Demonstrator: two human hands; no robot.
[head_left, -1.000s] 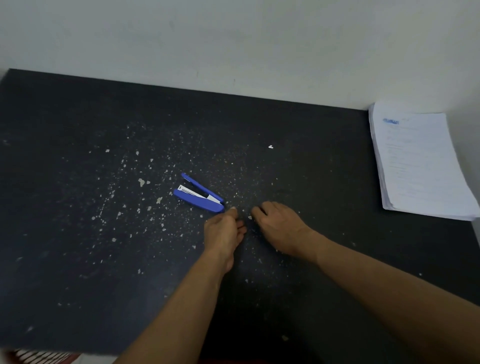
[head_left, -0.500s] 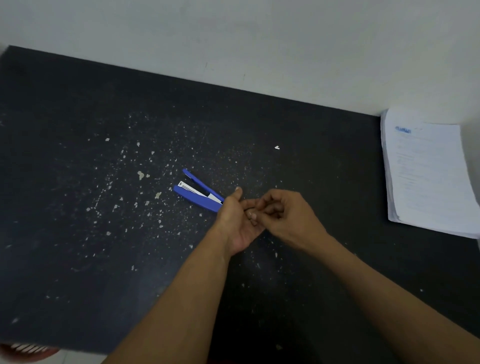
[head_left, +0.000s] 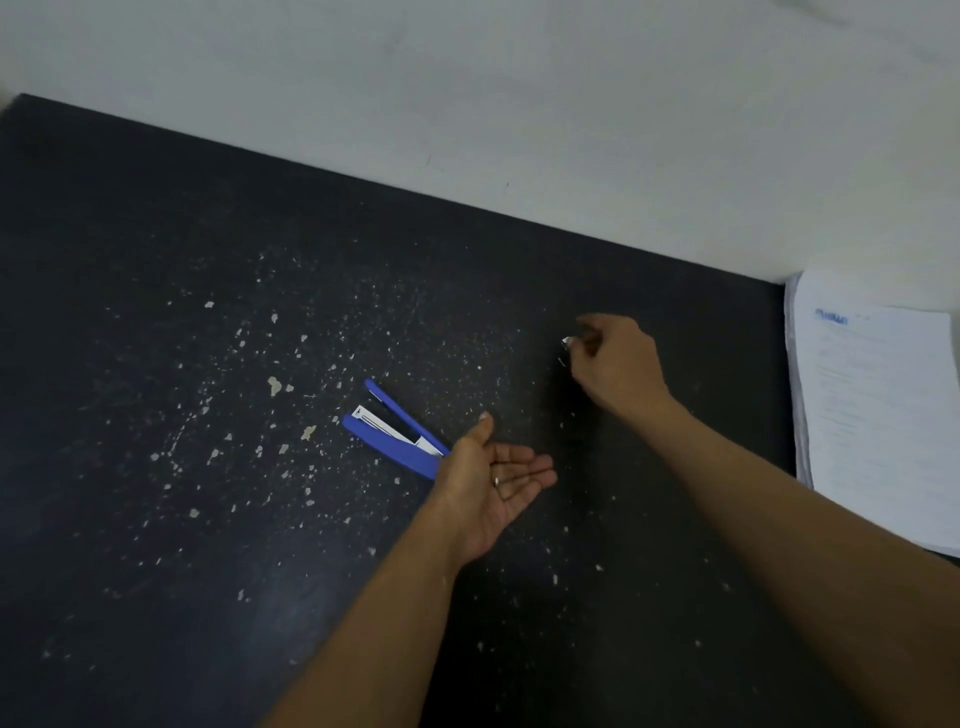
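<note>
Head view: right hand (head_left: 618, 364) fingers (head_left: 592, 326) seemingly pinch a white scrap (head_left: 566, 342) (left hand (head_left: 493, 480) open).

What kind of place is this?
Probably a desk in an office or study corner. A blue stapler lies open on a dark, speckled table pushed against a white wall, and a stack of printed papers sits at its right edge.

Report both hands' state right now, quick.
Left hand: open, palm up, beside the blue plastic stapler.
Right hand: fingers curled at a small white scrap on the black table; grip cannot be told.
</note>
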